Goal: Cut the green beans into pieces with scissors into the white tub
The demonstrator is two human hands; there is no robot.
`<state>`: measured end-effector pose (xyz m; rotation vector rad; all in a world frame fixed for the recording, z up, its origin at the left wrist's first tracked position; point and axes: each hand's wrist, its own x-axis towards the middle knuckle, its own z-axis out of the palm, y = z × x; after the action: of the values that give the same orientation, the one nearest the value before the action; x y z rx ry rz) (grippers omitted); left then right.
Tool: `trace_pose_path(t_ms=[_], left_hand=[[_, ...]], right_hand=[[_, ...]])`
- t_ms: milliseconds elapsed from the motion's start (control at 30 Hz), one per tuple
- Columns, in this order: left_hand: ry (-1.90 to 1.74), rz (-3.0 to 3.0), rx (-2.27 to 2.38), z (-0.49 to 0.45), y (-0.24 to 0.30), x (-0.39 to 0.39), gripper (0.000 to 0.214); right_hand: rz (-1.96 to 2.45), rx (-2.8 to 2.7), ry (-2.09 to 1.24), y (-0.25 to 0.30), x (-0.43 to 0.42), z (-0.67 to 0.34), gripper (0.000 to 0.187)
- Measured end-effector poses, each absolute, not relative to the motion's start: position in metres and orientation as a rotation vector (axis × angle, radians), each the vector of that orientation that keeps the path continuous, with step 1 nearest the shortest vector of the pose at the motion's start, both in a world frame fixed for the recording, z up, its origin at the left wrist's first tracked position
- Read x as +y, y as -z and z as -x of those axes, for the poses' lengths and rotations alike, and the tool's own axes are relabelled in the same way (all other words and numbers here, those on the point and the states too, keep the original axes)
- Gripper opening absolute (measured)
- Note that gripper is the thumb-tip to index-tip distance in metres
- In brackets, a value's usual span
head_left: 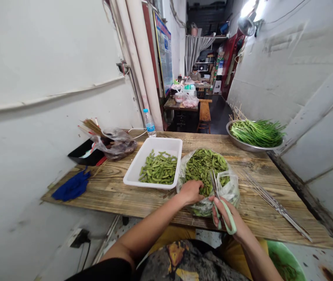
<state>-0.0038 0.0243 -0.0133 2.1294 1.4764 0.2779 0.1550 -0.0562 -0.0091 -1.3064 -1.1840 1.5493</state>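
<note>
Likely small eatery: plank table [151, 201], wooden bench [204, 111], metal bowl [250, 147] of greens [258, 132].

White walls [38, 50], dark floor [219, 119] – a wooden bench [204, 111], bright light [247, 8]

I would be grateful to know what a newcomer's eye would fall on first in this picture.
Probably the open plastic bag heaped with green pods near the front edge of the wooden table, with the left hand at it and the right hand holding scissors. Just left stands a white tray with more pods; at the far right, a metal bowl of long green stalks.
</note>
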Motion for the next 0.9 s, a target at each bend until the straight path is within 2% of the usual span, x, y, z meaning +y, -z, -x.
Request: trace_pose_path(t_ms=[133, 300, 433, 733, 800, 900], left_hand=[[-0.291, -2.143, 1.462, -0.001, 0.017, 0.020, 0.032], [-0.374, -2.000, 1.542, -0.004, 0.028, 0.020, 0.051], [-0.507, -1.944, 1.603, 0.005, 0.032, 0.035, 0.032], [-0.837, -1.789, 1.421, 0.023, 0.008, 0.048, 0.013], [-0.957, -1.722, 1.376, 0.022, 0.004, 0.043, 0.016], [-1.039, -1.462, 1.234, 0.017, -0.001, 0.037, 0.033]], right_hand=[[1.314, -1.192, -1.550, 0.010, -0.055, -0.152, 0.045], [1.295, -1.180, -1.560, 0.010, -0.057, -0.155, 0.047], [1.324, -1.202, -1.531, 0.009, -0.059, -0.159, 0.044], [1.324, -1.153, -1.566, 0.016, -0.058, -0.155, 0.044], [1.322, -1.176, -1.575, 0.017, -0.058, -0.154, 0.043], [1.325, -1.196, -1.583, 0.014, -0.059, -0.152, 0.043]])
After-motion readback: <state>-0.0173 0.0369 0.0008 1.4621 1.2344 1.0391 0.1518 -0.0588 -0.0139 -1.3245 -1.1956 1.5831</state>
